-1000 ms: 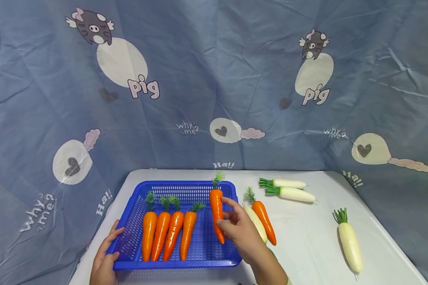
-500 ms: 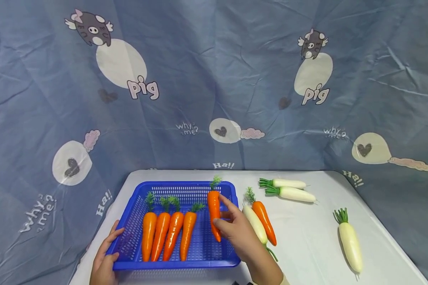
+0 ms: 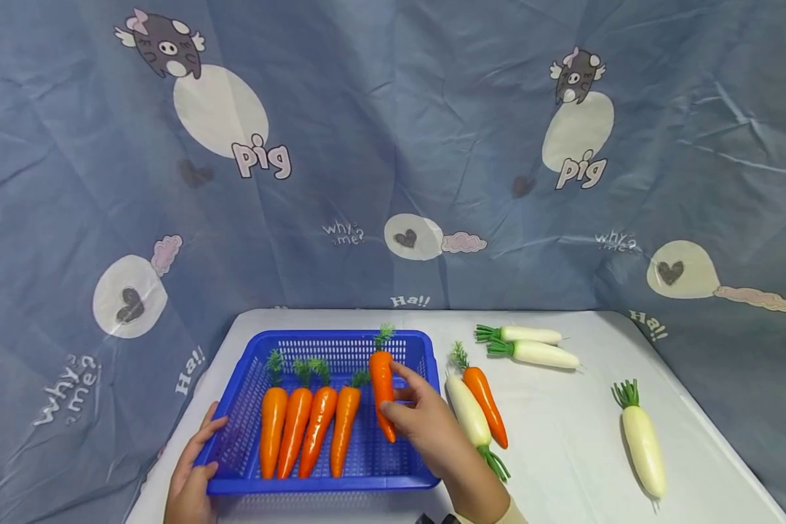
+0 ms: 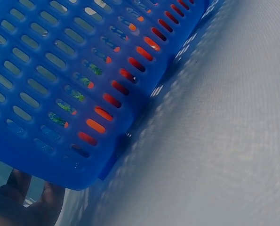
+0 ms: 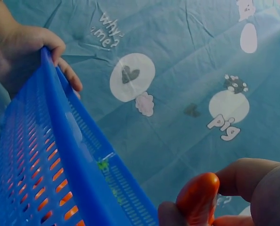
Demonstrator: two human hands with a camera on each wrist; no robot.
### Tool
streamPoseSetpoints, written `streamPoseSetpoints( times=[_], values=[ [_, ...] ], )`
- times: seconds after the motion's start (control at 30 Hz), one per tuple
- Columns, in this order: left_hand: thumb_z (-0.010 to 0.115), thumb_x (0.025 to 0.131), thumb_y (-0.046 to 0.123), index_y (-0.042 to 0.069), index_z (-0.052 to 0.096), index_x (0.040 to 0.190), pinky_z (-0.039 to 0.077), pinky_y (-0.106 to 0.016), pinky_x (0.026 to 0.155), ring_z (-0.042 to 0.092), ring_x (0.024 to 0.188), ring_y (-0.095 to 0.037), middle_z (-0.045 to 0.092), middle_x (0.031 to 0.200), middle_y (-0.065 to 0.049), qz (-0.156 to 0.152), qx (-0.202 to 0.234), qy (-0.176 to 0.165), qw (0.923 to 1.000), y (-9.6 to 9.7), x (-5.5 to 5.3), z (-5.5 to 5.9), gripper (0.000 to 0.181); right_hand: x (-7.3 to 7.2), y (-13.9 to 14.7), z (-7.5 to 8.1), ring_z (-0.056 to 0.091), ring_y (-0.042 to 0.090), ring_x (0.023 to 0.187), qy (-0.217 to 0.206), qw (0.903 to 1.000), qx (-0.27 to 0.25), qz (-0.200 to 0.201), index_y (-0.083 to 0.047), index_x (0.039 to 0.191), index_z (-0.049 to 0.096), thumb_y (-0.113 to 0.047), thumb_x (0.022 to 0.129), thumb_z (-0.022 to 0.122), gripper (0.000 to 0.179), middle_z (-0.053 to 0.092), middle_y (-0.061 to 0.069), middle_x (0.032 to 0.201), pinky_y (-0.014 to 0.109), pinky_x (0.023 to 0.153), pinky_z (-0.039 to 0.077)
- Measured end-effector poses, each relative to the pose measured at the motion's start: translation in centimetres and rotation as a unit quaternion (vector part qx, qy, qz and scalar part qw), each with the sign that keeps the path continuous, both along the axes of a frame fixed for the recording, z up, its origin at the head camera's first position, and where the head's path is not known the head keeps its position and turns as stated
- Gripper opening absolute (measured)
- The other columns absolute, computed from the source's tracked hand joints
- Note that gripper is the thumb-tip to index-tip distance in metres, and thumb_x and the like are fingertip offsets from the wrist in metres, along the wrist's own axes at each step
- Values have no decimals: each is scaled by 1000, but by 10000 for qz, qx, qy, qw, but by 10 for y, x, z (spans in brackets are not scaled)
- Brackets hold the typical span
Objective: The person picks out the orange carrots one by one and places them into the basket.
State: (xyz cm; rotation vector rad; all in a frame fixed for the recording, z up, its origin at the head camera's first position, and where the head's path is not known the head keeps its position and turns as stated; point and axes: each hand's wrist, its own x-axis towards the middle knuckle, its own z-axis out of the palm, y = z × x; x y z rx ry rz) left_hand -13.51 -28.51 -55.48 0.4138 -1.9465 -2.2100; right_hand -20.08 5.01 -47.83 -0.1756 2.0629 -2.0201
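Note:
My right hand point(image 3: 432, 429) pinches an orange carrot point(image 3: 381, 382) with a green top between thumb and fingers, held over the right half of a blue plastic basket point(image 3: 321, 485). In the right wrist view, the tip of this carrot point(image 5: 198, 195) shows between the fingers. Several other carrots point(image 3: 311, 429) lie side by side in the basket's left half, tops toward the back. At the basket's left side my left hand point(image 3: 191, 469) grips the rim, its fingers point(image 5: 69, 77) curled over the edge in the right wrist view. Through the slots, the left wrist view shows bits of carrot point(image 4: 96, 125).
Right of the basket, a white radish point(image 3: 469, 411) and another carrot point(image 3: 487, 407) lie together on the white table point(image 3: 563, 451). Two white radishes point(image 3: 544, 354) lie at the back, and one more radish point(image 3: 643, 451) at the far right. A blue printed curtain point(image 3: 393, 145) hangs behind.
The right hand has moved left over the basket with the carrot, closer to the row of carrots. More of the radish beside the basket now shows. The left hand stays on the rim.

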Motion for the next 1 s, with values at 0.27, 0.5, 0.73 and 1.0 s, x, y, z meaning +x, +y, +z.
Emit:
streamPoseSetpoints(
  times=[0.27,0.5,0.73,1.0],
  values=[
    [22,86,-13,2,37,158,12,-23,128,-1,164,-20,12,176,10,-61,-65,178,9998,0,1,0,76,-2,-3,-3,63,25,96,89,9995,287,-86,-13,157,46,-17,94,72,68,62,18,119,34,73,57],
    [22,86,-13,2,36,159,13,-24,127,-2,164,-21,10,176,11,-85,-12,131,9999,0,1,-1,76,0,-5,-2,64,24,94,153,9972,691,-257,-14,154,50,-19,92,73,66,62,14,115,34,71,57],
    [22,85,-13,1,36,158,7,-29,130,-1,164,-19,11,176,10,13,59,13,10000,2,0,-1,76,0,-9,-3,63,28,107,170,9939,1028,-352,-8,145,56,-18,91,72,57,62,18,120,38,81,57],
    [23,85,-14,1,37,158,4,-33,130,-2,164,-18,12,176,9,60,41,85,9999,3,0,1,76,1,-9,-4,63,28,107,140,9946,991,-279,-11,138,59,-20,91,73,50,62,20,126,38,79,57]
  ],
)
